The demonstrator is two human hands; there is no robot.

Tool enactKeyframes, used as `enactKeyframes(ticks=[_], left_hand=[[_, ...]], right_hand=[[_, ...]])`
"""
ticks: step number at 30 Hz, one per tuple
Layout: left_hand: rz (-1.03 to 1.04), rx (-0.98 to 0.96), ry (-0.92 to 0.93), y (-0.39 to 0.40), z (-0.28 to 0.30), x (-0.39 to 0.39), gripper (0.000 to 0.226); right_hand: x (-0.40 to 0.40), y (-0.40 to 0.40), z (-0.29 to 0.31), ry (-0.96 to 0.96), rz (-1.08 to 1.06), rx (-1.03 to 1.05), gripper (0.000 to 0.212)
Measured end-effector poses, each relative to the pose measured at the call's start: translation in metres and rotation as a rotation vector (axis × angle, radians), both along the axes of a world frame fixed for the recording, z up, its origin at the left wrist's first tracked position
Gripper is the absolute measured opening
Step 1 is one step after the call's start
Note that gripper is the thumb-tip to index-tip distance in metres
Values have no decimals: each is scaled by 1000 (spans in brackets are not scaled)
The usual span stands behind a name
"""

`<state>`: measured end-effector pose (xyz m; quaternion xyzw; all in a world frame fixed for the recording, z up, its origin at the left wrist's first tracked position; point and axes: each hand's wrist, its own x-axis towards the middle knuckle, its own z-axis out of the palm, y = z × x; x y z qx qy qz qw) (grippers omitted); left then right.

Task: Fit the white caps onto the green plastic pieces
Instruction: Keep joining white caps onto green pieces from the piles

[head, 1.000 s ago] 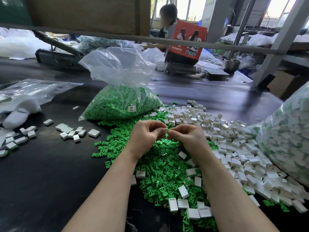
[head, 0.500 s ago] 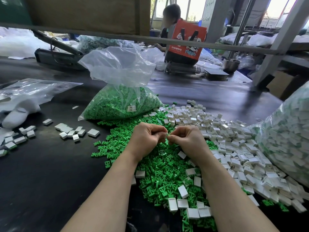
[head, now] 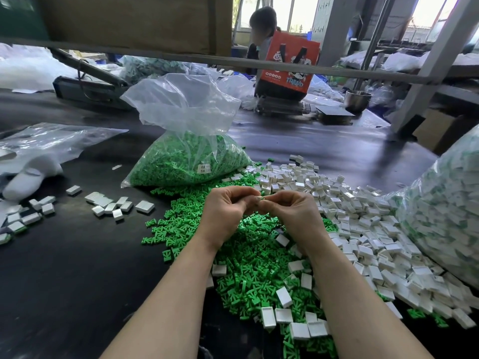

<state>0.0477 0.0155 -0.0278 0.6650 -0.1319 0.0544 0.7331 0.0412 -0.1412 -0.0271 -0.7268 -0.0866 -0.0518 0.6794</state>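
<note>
Left hand (head: 225, 213) and right hand (head: 295, 216) meeting fingertip to fingertip, fingers curled, pinching one small piece (head: 262, 198) — half hidden — above green pieces (head: 248, 270) near the table's (head: 64, 281) front edge, white caps (head: 363, 229) heaped rightward.

The scene is lit by bright daylight from the windows (head: 293, 14) at the back, which are blown out to white. A soft sheen is thrown across the dark table (head: 324, 149). Straight lines are bent near the edges by the wide lens.
</note>
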Motion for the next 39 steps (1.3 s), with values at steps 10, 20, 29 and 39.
enactKeyframes(ticks=[10,20,29,39], left_hand=[[-1,154,-28,1,1,3,17],[52,220,-104,-2,9,-1,8],[75,182,26,-8,15,-4,9],[117,120,85,-14,17,-4,9]], right_hand=[[-2,1,5,7,-3,93,27],[-1,5,5,175,145,105,50],[-3,3,6,127,181,64,45],[-3,4,4,70,163,-1,42]])
